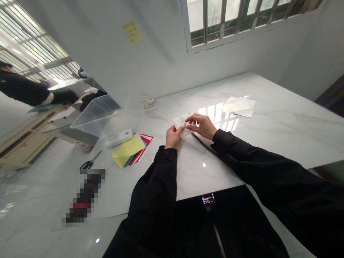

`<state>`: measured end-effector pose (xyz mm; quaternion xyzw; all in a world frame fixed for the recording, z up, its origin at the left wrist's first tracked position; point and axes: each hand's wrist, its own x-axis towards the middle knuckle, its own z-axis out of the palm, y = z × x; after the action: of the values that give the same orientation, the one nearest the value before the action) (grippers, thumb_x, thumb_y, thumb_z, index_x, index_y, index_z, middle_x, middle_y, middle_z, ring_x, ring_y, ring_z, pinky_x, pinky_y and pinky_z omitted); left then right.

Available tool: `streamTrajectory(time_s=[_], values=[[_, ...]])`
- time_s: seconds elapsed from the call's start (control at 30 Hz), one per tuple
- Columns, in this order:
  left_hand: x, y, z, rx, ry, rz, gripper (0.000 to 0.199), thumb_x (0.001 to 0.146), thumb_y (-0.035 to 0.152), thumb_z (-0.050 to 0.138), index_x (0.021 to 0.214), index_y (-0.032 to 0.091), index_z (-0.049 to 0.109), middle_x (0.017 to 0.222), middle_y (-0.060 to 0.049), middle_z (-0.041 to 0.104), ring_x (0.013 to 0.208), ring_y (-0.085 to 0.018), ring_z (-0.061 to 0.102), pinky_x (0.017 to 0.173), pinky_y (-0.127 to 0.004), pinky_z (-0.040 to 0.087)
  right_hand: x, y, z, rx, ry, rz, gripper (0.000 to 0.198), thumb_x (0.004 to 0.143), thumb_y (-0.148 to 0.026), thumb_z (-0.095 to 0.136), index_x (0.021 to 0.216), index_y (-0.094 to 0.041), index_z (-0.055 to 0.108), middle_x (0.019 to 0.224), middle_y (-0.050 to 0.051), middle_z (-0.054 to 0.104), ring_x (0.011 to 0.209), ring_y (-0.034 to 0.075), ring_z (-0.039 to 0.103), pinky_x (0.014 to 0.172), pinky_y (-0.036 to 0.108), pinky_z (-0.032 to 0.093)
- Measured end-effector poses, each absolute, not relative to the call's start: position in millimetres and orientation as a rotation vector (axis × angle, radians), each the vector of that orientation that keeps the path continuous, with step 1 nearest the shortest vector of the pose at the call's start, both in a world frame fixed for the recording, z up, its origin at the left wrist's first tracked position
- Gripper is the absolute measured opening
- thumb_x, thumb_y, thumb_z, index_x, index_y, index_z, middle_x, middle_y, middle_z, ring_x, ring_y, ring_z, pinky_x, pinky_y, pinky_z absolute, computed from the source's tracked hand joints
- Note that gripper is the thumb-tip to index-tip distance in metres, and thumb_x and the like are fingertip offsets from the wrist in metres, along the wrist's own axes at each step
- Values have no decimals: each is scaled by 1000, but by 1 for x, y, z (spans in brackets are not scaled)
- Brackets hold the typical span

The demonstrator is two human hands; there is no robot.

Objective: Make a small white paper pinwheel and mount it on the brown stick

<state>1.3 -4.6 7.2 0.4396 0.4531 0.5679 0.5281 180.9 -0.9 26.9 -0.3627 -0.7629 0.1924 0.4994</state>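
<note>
My left hand (173, 137) is closed on the near left side of a small cream-coloured flat piece (180, 122), like a folded sheet or pouch, its thumb lying on top. A tiny shiny dot shows on the piece beside the thumb tip. My right hand (202, 125) is over the right part of the same piece. Its thumb and index finger are bent towards the dot with a gap between their tips, and I see nothing held there. The right fingers partly hide the piece. From beneath it a thin dark brown strip (205, 145) runs towards my right sleeve.
More cream sheets (239, 106) lie at the right back. On the left are coloured sheets (129, 150), a white power strip (119, 138), scissors (90, 161) and a clear plastic bin (94, 116). A pixelated patch covers something dark. Another person (23, 86) is at the far left.
</note>
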Motion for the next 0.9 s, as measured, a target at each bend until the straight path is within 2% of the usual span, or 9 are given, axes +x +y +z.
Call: streamTrajectory(time_s=[0.33, 0.73, 0.9], values=[[4, -10, 15, 997, 1045, 1291, 58, 59, 46, 92, 103, 11, 77, 87, -9, 78, 72, -19, 68, 65, -28, 52, 182, 3, 20, -902, -1869, 505, 13, 88, -30, 75, 95, -19, 76, 80, 2, 69, 68, 14, 56, 69, 29, 47], [5, -11, 16, 1022, 1067, 1294, 59, 59, 48, 91, 103, 11, 77, 86, -8, 77, 73, -19, 68, 65, -28, 52, 181, 0, 24, -917, -1861, 471, 10, 88, -27, 74, 90, -18, 76, 76, 1, 70, 65, 12, 57, 67, 27, 47], [4, -9, 12, 1079, 1093, 1327, 54, 60, 45, 91, 100, 12, 77, 92, -9, 78, 79, -21, 70, 71, -29, 54, 180, -3, 26, -959, -1857, 520, 13, 88, -29, 71, 90, -18, 76, 76, 2, 71, 66, 13, 59, 69, 28, 48]])
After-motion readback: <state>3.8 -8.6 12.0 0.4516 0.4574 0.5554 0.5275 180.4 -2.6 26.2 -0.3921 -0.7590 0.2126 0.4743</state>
